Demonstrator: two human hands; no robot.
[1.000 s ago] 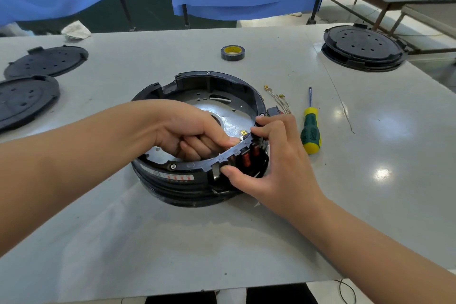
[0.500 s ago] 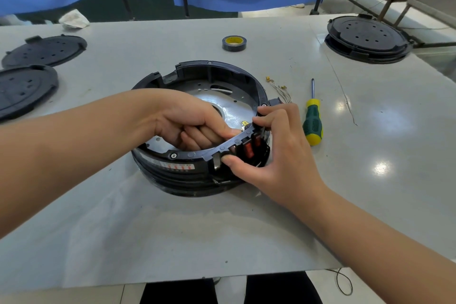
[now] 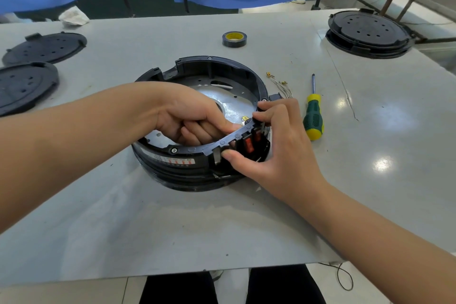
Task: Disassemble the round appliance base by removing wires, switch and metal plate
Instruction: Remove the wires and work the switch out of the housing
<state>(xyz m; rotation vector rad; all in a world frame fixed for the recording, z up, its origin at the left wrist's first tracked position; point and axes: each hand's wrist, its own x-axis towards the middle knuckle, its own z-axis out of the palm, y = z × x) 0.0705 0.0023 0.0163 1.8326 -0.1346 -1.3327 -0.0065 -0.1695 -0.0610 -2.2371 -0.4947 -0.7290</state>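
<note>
Round black plastic appliance base (image 3: 197,168) on grey tabletop (image 3: 148,217). Left hand (image 3: 190,116) inside rim, fingers (image 3: 197,131) curled shut against inner wall. Right hand (image 3: 276,145) pinching red rocker switch (image 3: 248,143) block between thumb and forefinger. Green-yellow screwdriver (image 3: 313,116) just right of fingers.

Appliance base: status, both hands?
Left hand inside appliance base, fingers curled behind the rim. Right hand pinching the red switch at the front wall. Metal plate still seated. Screwdriver, loose wires lie clear, right.
</note>
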